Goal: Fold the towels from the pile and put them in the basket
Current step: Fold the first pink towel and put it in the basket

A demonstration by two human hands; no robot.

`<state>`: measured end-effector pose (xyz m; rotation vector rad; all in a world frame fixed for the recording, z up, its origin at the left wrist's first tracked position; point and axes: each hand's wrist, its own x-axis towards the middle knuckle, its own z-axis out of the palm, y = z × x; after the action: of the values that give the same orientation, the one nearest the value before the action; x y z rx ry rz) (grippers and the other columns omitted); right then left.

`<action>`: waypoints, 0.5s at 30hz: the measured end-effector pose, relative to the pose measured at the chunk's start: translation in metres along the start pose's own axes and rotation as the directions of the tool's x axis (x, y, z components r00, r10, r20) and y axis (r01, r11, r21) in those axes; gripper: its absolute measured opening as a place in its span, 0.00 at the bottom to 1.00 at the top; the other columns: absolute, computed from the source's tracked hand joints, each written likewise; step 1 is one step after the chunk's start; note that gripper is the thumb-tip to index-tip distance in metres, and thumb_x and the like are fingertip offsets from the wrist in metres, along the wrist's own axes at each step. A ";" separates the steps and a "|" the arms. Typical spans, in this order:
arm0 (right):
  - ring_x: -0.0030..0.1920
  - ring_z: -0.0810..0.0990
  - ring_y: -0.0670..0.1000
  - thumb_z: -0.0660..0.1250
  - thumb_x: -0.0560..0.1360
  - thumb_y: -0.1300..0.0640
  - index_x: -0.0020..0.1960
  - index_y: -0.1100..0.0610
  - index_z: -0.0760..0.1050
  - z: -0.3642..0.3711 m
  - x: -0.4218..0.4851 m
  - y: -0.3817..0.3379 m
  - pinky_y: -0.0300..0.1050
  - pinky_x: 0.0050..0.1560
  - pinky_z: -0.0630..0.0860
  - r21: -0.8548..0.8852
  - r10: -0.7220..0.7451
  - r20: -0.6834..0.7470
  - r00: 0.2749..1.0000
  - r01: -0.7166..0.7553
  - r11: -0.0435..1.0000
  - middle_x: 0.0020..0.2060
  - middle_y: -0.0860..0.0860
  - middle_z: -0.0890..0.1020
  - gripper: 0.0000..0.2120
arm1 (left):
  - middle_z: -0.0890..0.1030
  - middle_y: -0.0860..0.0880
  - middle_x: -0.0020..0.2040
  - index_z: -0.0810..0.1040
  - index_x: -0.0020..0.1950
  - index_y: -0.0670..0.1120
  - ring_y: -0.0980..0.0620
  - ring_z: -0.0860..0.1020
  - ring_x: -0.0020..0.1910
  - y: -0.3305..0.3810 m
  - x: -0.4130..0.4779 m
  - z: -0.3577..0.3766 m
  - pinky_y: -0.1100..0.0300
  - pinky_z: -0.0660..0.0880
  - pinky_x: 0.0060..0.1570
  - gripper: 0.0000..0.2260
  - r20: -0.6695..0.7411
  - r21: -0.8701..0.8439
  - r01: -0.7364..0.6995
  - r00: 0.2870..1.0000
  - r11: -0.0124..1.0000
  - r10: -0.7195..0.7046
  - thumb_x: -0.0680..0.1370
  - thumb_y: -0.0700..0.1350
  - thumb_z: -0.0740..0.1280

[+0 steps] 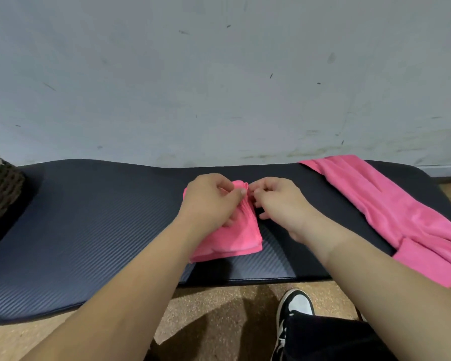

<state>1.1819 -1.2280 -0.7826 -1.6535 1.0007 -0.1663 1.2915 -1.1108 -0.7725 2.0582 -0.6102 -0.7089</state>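
A small folded pink towel (235, 238) lies in the middle of the dark ribbed mat (89, 230). My left hand (211, 201) rests on top of it, with its fingers pinching the towel's far right corner. My right hand (276, 201) meets it at that same corner, fingertips pinched on the fabric edge. The pile of unfolded pink towels (391, 212) is spread along the mat's right side. A dark woven basket (0, 188) stands at the far left edge, only partly in view.
A grey wall (219, 74) rises right behind the mat. In front of the mat is a brown speckled floor (214, 303), with my black-and-white shoe (294, 308) and dark trouser leg at the bottom right.
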 end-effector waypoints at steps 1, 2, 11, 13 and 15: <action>0.47 0.83 0.49 0.66 0.80 0.58 0.56 0.53 0.82 0.000 0.000 0.001 0.50 0.53 0.82 -0.008 -0.013 -0.008 1.000 0.013 1.000 0.45 0.49 0.85 0.08 | 0.86 0.48 0.33 0.83 0.48 0.47 0.48 0.85 0.29 -0.001 -0.001 -0.008 0.50 0.85 0.37 0.05 -0.053 0.022 -0.016 0.998 1.000 0.017 0.78 0.48 0.74; 0.46 0.83 0.49 0.69 0.79 0.55 0.59 0.54 0.81 0.001 0.001 0.002 0.50 0.53 0.82 -0.028 -0.022 -0.013 1.000 0.021 0.999 0.45 0.49 0.85 0.10 | 0.86 0.50 0.36 0.83 0.49 0.48 0.50 0.85 0.32 -0.005 -0.002 -0.017 0.52 0.85 0.38 0.05 -0.115 0.084 -0.031 0.993 0.996 0.040 0.77 0.49 0.74; 0.77 0.64 0.54 0.70 0.75 0.40 0.74 0.49 0.72 0.019 -0.013 -0.009 0.57 0.76 0.65 -0.577 -0.586 0.172 0.792 0.563 0.592 0.73 0.50 0.72 0.31 | 0.79 0.48 0.28 0.75 0.35 0.44 0.45 0.80 0.27 -0.041 -0.011 -0.055 0.43 0.83 0.34 0.21 -0.069 0.302 0.211 0.977 0.930 -0.199 0.70 0.59 0.78; 0.83 0.49 0.54 0.68 0.74 0.35 0.78 0.44 0.66 0.024 -0.018 -0.008 0.59 0.82 0.49 -0.662 -0.471 0.387 0.793 0.594 0.457 0.82 0.49 0.60 0.35 | 0.83 0.46 0.33 0.78 0.38 0.41 0.44 0.82 0.32 -0.041 -0.010 -0.053 0.42 0.82 0.37 0.20 -0.057 0.287 0.195 0.981 0.938 -0.187 0.70 0.57 0.79; 0.83 0.39 0.53 0.67 0.73 0.30 0.82 0.40 0.57 0.024 -0.016 -0.001 0.61 0.81 0.41 -0.733 -0.244 0.447 0.861 0.509 0.451 0.84 0.47 0.48 0.42 | 0.86 0.46 0.38 0.81 0.41 0.42 0.45 0.84 0.37 -0.041 -0.010 -0.052 0.42 0.83 0.40 0.17 -0.035 0.213 0.211 0.978 0.954 -0.208 0.70 0.54 0.80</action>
<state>1.1860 -1.1992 -0.7839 -2.7144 0.4352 0.3211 1.3259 -1.0537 -0.7793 2.3525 -0.4830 -0.7791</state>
